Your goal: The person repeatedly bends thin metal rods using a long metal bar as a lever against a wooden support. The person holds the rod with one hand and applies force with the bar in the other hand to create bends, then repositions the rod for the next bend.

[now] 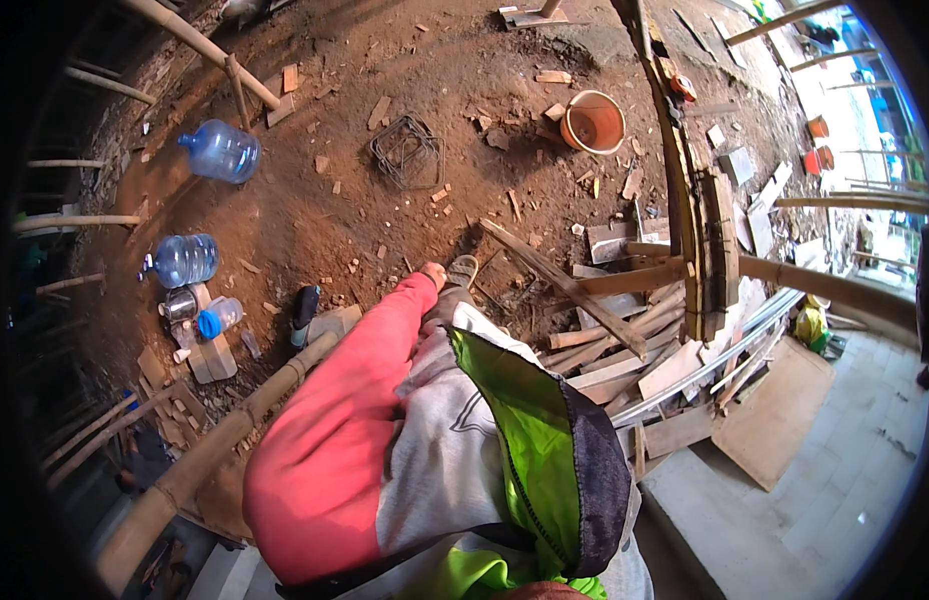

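Note:
My left arm, in a pink-red sleeve [334, 420], reaches forward across my body. Its small visible end is my left hand [434, 273], close to my dark trouser leg [447, 303] and just beside a sandalled foot [464, 268]. The fingers are too small and turned away to read, and I see no object in them. My right hand is out of sight. A grey shirt and a lime-green vest [514, 410] with a dark edge fill the lower middle.
An orange bucket [609, 140] stands ahead on the dirt, right of a bent wire frame [408, 152]. Two large blue water bottles [224, 152] lie left. A bamboo pole [249, 415] crosses lower left. Scrap timber [634, 350] lies right, beside an upright wooden post [687, 230].

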The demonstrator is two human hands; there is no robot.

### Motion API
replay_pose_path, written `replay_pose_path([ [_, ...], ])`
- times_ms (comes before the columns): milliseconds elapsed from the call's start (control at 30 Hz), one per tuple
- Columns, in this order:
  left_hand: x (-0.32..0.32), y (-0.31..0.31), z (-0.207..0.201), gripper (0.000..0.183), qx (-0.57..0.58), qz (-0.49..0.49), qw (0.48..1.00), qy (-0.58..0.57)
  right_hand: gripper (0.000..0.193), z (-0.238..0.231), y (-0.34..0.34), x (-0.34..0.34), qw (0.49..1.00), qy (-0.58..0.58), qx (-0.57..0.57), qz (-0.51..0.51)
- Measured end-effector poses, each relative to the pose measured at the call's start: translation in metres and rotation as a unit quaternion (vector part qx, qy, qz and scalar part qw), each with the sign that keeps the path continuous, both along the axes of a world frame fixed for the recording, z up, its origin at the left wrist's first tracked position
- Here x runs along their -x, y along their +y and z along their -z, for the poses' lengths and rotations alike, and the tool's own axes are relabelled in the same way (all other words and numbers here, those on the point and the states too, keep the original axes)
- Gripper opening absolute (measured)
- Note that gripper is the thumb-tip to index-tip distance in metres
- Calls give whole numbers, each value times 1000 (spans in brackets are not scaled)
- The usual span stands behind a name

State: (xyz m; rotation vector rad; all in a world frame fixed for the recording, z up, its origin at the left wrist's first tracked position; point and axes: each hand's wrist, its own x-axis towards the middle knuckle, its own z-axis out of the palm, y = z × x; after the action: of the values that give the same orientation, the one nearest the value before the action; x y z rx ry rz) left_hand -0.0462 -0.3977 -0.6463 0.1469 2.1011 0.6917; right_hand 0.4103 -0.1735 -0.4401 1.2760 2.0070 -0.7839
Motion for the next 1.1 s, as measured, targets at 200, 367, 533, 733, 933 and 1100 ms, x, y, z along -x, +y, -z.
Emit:
replay_pose_path([
  [200,6,-35,-21,21,20,-29,997,75,33,30,-14,-68,999,17,4,34],
  [367,-59,-30,-21,22,71,116,980,146,34,56,-43,-124,997,18,18,73],
  [533,-142,13,-13,26,115,312,935,128,34,72,-76,-170,994,11,32,104],
  [733,-131,40,-42,30,87,291,944,132,35,106,-134,-199,981,12,45,186],
  [933,-127,56,-83,38,109,365,897,222,35,136,-175,-207,973,3,77,218],
  [1100,-131,62,-95,44,51,410,881,230,36,147,-199,-213,975,-4,106,194],
])
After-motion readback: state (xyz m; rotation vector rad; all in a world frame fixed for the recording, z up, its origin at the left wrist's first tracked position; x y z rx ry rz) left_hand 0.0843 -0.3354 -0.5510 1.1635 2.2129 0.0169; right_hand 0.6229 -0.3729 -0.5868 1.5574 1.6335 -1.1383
